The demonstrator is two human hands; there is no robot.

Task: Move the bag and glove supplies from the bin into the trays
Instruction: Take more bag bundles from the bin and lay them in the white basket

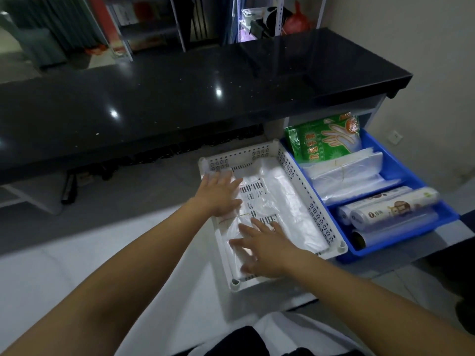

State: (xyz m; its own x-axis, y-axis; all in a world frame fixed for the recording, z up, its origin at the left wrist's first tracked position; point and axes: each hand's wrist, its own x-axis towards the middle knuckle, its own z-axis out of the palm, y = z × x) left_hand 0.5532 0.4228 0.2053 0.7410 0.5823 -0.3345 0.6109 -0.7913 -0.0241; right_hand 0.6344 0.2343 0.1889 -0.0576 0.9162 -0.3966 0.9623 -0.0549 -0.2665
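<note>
Both hands flat on clear plastic bags in the white perforated tray (307,201).
Left hand (218,195) and right hand (262,250), fingers spread, press the rubber-banded bag bundle (232,249) lying directly beneath them.

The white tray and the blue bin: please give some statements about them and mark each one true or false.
1. Both hands, left hand and right hand, lie flat on clear bags in the white tray. True.
2. The green glove packet is in the white tray. False: it stands in the blue bin.
3. The blue bin is left of the white tray. False: it is on the right.
4. Rolls lie in the bin's near part. True.
</note>
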